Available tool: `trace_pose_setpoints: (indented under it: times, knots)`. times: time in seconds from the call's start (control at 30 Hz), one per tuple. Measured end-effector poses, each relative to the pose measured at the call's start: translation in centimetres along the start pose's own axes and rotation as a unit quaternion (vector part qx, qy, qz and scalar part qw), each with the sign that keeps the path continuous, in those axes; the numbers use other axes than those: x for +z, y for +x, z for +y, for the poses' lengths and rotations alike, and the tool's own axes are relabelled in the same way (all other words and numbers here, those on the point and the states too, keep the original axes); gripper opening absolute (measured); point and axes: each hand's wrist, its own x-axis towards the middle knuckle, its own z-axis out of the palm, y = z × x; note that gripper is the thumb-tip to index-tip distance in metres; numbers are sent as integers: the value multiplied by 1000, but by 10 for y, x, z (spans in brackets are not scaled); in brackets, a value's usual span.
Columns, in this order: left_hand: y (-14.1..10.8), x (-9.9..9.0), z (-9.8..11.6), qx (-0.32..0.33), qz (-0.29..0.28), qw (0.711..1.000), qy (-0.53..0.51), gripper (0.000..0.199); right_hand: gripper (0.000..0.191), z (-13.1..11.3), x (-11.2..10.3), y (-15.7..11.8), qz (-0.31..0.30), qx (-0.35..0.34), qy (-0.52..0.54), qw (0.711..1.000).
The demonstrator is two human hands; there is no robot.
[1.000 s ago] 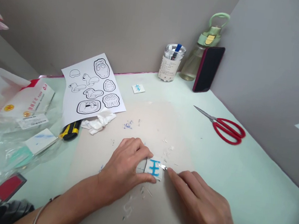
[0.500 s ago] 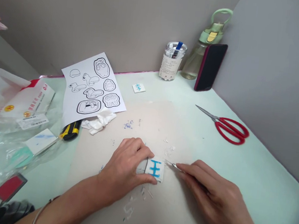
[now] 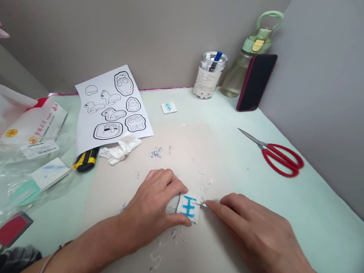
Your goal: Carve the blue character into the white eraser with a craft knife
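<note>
My left hand (image 3: 156, 201) grips a small white carving block (image 3: 189, 207) between thumb and fingers, holding it down on the beige mat (image 3: 197, 147). Blue lines mark the block's top face. From the right, my right hand (image 3: 253, 232) pinches a thin metal carving tool (image 3: 203, 204), its tip at the right edge of the block. Most of the tool's handle is hidden behind the fingers. Pale shavings (image 3: 207, 184) and thin strips lie around the block.
Red-handled scissors (image 3: 281, 158) lie at right. Behind stand a pen jar (image 3: 208, 76), a green bottle (image 3: 237, 72) and a phone (image 3: 257, 83). A second marked tile (image 3: 169, 108), a printed sheet (image 3: 113, 106), tissue (image 3: 119, 148), box cutter (image 3: 86, 159) and red ink pad (image 3: 13, 229) sit further off.
My right hand has moved left, bringing the tool's tip from just beside the block to its right edge. My left hand and the block stay in place.
</note>
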Motion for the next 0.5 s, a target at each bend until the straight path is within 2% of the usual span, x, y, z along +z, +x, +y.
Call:
trace_pose_setpoints:
  times: [0.2, 0.5]
  knots:
    - [0, 1, 0, 2, 0, 1000, 1, 39, 32, -2, -5, 6, -10, -53, -56, 997]
    - [1, 1, 1, -3, -2, 1000, 3, 39, 32, -3, -19, 16, -28, -88, -46, 995]
